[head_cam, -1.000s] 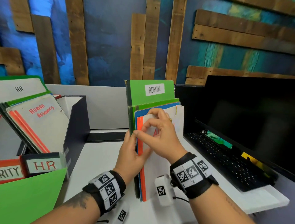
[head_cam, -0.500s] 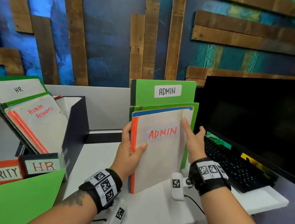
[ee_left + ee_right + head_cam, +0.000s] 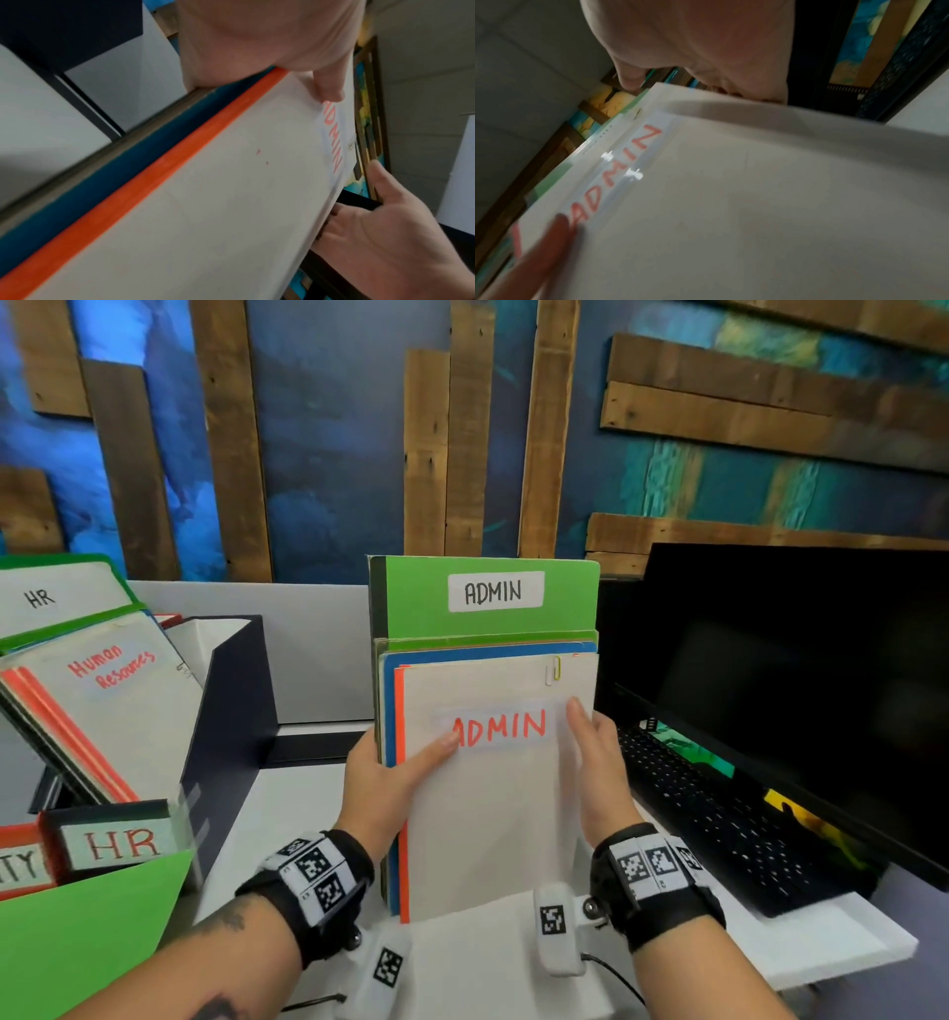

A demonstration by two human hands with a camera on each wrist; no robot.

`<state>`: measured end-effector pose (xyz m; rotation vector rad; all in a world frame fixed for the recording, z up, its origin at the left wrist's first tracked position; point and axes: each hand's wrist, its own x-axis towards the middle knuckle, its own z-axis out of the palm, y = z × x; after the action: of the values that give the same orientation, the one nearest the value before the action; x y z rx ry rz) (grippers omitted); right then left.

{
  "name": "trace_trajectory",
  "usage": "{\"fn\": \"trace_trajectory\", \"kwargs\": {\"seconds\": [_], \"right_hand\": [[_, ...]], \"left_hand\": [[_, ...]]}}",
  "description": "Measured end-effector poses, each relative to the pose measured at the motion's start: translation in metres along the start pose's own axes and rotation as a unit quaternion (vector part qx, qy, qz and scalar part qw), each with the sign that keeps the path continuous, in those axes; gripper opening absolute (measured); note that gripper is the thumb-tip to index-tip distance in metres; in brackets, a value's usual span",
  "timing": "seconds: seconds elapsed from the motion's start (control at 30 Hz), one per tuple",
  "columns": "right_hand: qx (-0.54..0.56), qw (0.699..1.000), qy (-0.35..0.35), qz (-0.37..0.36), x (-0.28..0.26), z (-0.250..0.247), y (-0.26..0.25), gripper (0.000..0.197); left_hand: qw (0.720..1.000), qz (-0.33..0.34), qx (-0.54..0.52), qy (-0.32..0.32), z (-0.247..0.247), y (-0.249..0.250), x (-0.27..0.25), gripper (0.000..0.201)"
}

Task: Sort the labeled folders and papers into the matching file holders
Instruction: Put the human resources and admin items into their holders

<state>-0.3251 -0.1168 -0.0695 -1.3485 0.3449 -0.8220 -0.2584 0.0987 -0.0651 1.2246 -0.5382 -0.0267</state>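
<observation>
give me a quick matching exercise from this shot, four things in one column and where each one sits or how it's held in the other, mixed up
Things
1. white ADMIN paper
2. green ADMIN folder
3. Human Resources paper
4. keyboard

Places or states
A. rearmost and tallest of the upright stack
B. front of the stack, between left hand and right hand
C. in front of the dark monitor
D. leaning in the HR file holder

Pairs: 1-B, 2-A, 3-D, 4-C

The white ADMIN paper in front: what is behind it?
Behind the white ADMIN paper stand an orange folder, a blue folder and a green ADMIN folder. Only their edges and tops show; anything between is covered.
</observation>
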Motion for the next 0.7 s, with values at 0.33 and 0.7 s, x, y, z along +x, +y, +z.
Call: {"fn": "trace_trajectory", "kwargs": {"seconds": [0.33,0.7], "right_hand": [[-0.163,0.968,0.04,-0.187,-0.018,0.028,0.025,0.084],[-0.027,0.991,0.098,-0.089,-0.02,0.032,0.027,0.024]], "left_hand": [[1.0,0.013,0.002,0.005,0.0,-0.005,-0.004,0.039],[0.999,-0.008,0.036,0.007,0.002,-0.013,-0.007,0.041]]}}
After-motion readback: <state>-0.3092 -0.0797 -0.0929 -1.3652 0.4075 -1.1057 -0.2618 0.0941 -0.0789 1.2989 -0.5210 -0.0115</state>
